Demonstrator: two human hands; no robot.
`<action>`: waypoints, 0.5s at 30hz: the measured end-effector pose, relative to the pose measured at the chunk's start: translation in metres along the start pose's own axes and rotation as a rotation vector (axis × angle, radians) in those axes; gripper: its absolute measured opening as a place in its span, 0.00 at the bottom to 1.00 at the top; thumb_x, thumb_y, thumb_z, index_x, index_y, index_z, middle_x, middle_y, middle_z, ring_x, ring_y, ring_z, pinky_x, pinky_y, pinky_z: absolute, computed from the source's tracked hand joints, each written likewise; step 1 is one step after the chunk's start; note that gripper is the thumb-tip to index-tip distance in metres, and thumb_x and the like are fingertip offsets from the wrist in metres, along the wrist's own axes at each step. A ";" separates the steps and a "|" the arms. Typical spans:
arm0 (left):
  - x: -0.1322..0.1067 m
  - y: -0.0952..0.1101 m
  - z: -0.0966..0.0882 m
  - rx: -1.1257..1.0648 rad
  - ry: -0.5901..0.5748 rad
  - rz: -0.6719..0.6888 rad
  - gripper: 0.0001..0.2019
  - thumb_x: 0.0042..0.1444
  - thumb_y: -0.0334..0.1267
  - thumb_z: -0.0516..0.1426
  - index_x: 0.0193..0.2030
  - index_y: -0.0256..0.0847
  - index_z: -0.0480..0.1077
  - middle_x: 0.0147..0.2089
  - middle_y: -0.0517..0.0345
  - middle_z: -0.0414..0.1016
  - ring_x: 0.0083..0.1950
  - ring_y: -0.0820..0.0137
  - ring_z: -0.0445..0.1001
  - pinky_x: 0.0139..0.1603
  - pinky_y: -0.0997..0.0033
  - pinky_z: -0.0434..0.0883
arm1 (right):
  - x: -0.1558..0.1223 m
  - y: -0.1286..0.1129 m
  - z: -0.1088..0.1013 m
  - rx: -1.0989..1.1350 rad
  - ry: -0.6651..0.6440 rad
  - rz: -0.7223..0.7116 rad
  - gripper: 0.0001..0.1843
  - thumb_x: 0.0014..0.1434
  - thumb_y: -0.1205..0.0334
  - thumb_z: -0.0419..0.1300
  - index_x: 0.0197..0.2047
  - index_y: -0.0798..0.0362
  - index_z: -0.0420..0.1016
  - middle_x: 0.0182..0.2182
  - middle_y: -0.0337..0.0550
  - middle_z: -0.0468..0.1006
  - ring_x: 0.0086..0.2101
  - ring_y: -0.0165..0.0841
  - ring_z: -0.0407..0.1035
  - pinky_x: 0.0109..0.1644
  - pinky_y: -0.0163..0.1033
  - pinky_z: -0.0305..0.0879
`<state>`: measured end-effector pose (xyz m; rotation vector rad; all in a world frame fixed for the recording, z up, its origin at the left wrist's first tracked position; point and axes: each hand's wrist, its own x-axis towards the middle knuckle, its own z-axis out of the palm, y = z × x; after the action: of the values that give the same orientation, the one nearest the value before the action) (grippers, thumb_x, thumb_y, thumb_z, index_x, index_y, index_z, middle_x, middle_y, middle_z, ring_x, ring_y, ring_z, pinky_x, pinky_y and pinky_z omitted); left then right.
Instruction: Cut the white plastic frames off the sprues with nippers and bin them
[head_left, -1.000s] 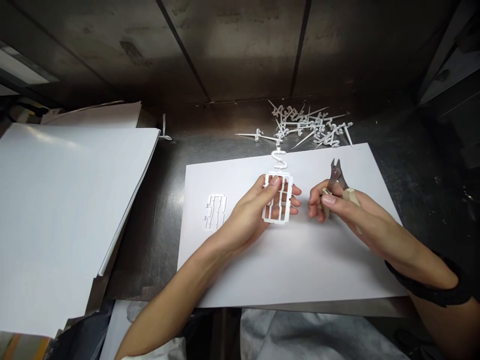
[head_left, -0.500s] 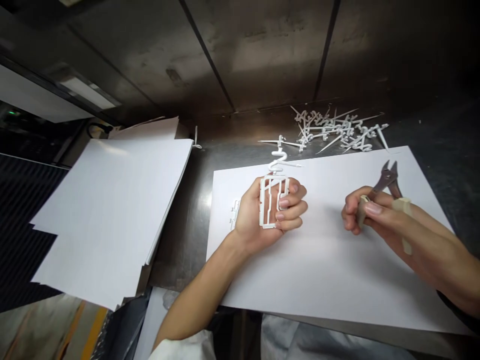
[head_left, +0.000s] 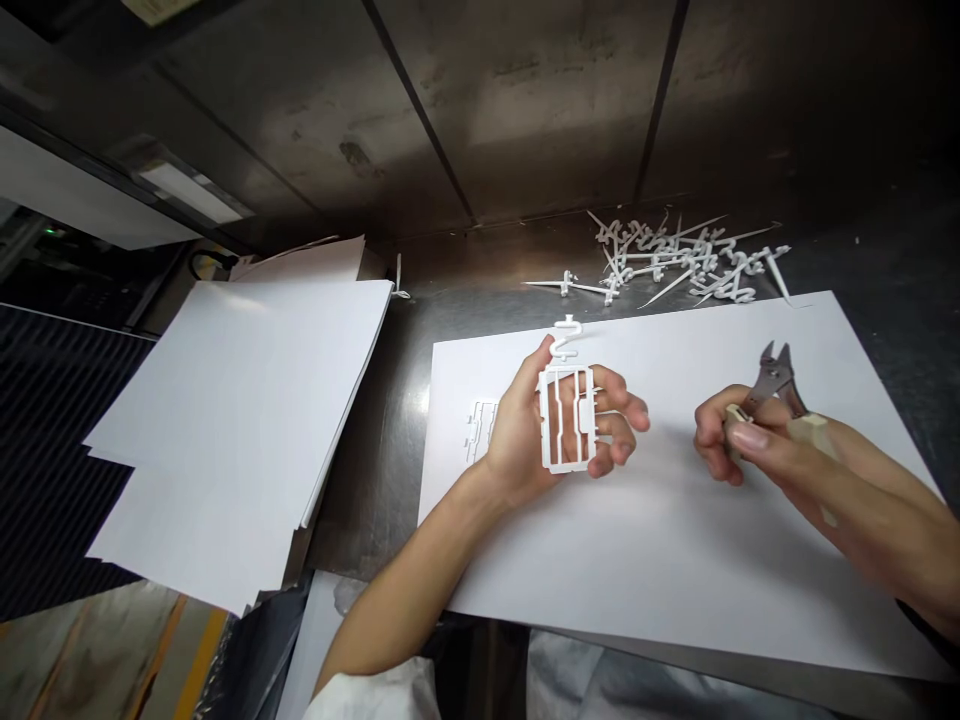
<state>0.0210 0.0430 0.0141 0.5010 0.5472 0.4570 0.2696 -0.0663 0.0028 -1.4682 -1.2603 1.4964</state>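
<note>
My left hand [head_left: 525, 430] grips a white plastic moulded frame [head_left: 568, 432] with a curly sprue stem on top, holding it upright above a white sheet of paper [head_left: 660, 540]. My right hand [head_left: 757, 445] is closed round the cream handles of a pair of side cutters [head_left: 780, 385], whose metal jaws point up and away. The cutters are off to the right of the frame, not touching it. Flat white cut-out parts [head_left: 480, 428] lie on the sheet's left edge, just left of my left wrist.
A pile of cut-off white sprue pieces [head_left: 675, 258] lies on the dark metal bench behind the sheet. A stack of white paper sheets [head_left: 240, 420] lies to the left. A dark metal wall rises at the back. Cloth shows under the near edge.
My left hand has turned the frame and loosened its fingers behind it, so the frame now faces me. The right hand with the cutters has shifted slightly. The view swung left earlier.
</note>
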 end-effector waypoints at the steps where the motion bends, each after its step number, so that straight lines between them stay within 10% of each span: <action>1: -0.001 -0.001 0.002 0.120 0.050 0.045 0.34 0.72 0.70 0.46 0.38 0.38 0.71 0.36 0.50 0.78 0.27 0.70 0.75 0.22 0.75 0.65 | 0.000 -0.003 0.002 -0.028 0.000 0.012 0.22 0.79 0.36 0.58 0.47 0.45 0.77 0.38 0.42 0.71 0.42 0.42 0.66 0.45 0.41 0.65; 15: -0.016 0.001 0.011 0.974 0.076 0.370 0.05 0.74 0.41 0.62 0.49 0.44 0.71 0.37 0.64 0.85 0.35 0.75 0.76 0.39 0.76 0.73 | 0.001 -0.022 0.008 -0.457 0.168 -0.042 0.17 0.77 0.47 0.61 0.40 0.49 0.72 0.28 0.34 0.65 0.29 0.33 0.59 0.32 0.39 0.54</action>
<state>0.0147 0.0319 0.0290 1.5401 0.7410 0.5459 0.2579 -0.0605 0.0223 -1.7988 -1.5840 1.0715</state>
